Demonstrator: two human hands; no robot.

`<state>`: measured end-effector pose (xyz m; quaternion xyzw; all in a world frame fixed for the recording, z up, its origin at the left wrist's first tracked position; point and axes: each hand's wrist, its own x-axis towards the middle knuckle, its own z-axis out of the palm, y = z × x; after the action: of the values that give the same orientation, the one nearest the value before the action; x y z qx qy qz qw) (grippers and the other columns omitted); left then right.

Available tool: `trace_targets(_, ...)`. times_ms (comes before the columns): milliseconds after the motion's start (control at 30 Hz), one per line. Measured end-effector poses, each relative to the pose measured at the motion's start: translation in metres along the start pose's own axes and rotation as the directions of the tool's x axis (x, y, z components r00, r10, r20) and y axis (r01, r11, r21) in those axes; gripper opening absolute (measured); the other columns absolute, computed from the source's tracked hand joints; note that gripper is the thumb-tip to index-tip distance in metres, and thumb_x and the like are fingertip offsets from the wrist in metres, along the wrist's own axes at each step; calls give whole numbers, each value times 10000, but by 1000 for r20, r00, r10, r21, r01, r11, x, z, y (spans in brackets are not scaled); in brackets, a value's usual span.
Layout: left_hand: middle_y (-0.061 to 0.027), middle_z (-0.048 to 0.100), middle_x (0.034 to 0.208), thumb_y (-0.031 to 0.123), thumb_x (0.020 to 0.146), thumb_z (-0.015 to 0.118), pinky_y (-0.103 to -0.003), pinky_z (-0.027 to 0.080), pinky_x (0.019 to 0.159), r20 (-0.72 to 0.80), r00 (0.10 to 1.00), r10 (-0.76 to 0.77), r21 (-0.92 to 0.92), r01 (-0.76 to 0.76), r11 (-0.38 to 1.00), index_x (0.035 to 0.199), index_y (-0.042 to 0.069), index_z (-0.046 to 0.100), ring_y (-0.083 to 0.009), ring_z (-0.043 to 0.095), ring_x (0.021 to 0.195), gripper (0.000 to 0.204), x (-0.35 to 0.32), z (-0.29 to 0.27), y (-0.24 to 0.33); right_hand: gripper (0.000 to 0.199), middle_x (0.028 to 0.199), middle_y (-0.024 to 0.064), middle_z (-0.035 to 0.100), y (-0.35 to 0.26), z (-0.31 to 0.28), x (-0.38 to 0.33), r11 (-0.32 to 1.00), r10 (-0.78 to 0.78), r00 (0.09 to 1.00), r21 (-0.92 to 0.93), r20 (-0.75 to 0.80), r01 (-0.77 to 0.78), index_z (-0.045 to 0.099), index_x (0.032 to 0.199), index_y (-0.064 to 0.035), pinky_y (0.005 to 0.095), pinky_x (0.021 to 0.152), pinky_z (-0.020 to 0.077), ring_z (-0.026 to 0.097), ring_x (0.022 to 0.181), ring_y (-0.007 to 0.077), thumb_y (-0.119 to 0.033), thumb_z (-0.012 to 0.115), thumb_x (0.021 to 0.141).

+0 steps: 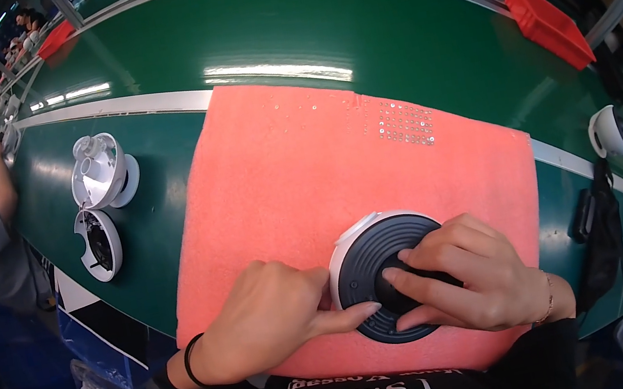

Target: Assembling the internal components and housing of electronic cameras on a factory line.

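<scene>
Head view: left hand (263,320) grips a ribbed black-and-white round housing (363,266); right hand (471,274), fingers narrowed, touches its centre, hold unclear.

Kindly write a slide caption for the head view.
Left hand and right hand on a round device, over pink cloth.

Ribbed disc (366,258): matt black, plastic-looking, with concentric ridges; its housing (335,273): smooth white plastic, faint sheen. Towel (264,161): matt coral cloth, fine rough nap. Small fasteners (405,125): shiny metal. Conveyor belt (151,43): smooth, glossy green, streaked with lamp reflections. Bin (546,28): smooth red plastic.
</scene>
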<state>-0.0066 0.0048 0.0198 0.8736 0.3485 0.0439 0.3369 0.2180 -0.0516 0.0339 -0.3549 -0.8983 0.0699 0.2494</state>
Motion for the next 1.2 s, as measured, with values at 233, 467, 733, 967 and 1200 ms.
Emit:
trace_targets(233, -81, 564, 498, 430, 722, 695, -308, 447, 461, 35, 999, -18, 73, 16, 997, 628, 8, 618, -243, 567, 441, 440, -1, -2, -3, 349, 1073, 174, 552, 8, -3, 3, 964, -112, 986, 254, 122, 78, 615, 975, -10, 369, 817, 485, 575, 983, 303, -198, 669, 685)
trace_targets(467, -87, 589, 542, 418, 727, 697, -317, 453, 480, 100, 995, -11, 40, 7, 999, 663, 11, 627, -256, 580, 475, 418, 1, -6, -3, 361, 1096, 164, 550, 3, 0, 1, 951, -1, 989, 307, 148, -45, 584, 1087, -15, 397, 876, 436, 544, 1033, 298, -28, 558, 727)
trace_targets(733, -89, 599, 558, 436, 733, 688, -316, 453, 498, 127, 992, -13, 31, 9, 999, 686, 14, 642, -260, 588, 497, 427, 6, -9, -4, 462, 1164, 178, 536, 4, 4, 4, 923, 136, 991, 365, -9, -124, 502, 1177, -4, 450, 955, 394, 526, 1092, 338, -146, 657, 766)
trace_targets(967, -97, 588, 540, 452, 726, 688, -323, 451, 498, 110, 994, -22, 55, 16, 998, 652, 11, 640, -268, 580, 485, 449, 6, -7, -4, 380, 1170, 173, 540, 9, 1, 2, 924, -17, 980, 378, 201, -61, 528, 1155, 7, 414, 917, 411, 510, 1122, 319, -25, 581, 780)
trace_targets(1200, -106, 637, 654, 415, 781, 652, -310, 485, 575, 340, 891, -302, 193, 248, 949, 809, -15, 659, -221, 635, 611, 431, 23, -18, 4, 618, 1268, 225, 445, 24, 18, -18, 596, 602, 772, 530, 202, -603, 321, 1293, 6, 370, 974, 365, 464, 1175, 309, -259, 628, 826)
